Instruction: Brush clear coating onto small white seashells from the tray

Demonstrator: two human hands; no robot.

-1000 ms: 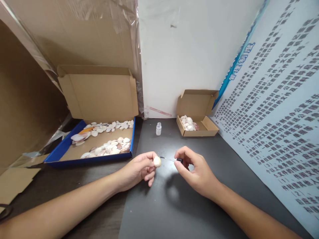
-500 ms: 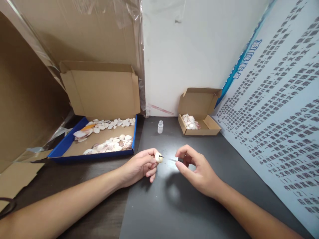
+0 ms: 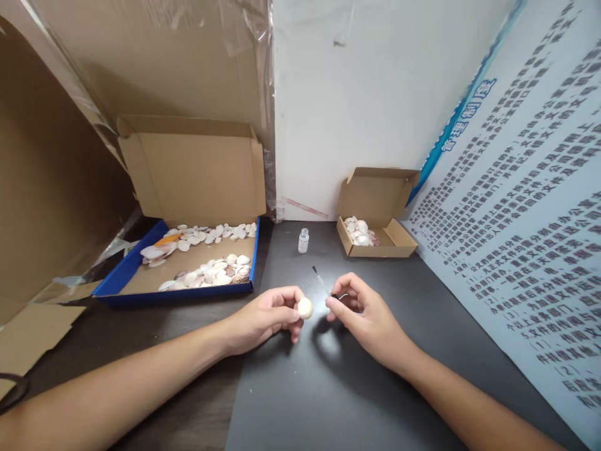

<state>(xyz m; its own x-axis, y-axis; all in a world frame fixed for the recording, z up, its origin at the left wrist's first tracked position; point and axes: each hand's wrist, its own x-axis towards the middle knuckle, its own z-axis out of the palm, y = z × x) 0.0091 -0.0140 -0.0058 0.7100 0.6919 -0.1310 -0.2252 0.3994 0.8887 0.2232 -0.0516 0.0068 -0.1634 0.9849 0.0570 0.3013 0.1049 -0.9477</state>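
Between the thumb and fingers of my left hand (image 3: 265, 318) is a small cream-coloured seashell (image 3: 305, 307), its rounded face showing. My right hand (image 3: 364, 313) pinches the dark cap of a small brush (image 3: 322, 279), whose clear stem and black bristles point up and to the left. Shell and brush are apart, a short way above the dark grey mat. Beyond them stands a small open glass bottle (image 3: 303, 240) with a pale label, upright on the mat.
At the left, a blue-sided cardboard box (image 3: 154, 275) with raised lid holds several white and brown shells (image 3: 213, 272). A smaller cardboard box (image 3: 382, 250) at the back right holds white shells (image 3: 359, 232). A white wall and a printed poster (image 3: 516, 207) bound the mat (image 3: 291, 401).
The brush has come off the shell and swung up, its bristles now pointing away from me. The shell has turned and moved slightly right and down in my left hand.
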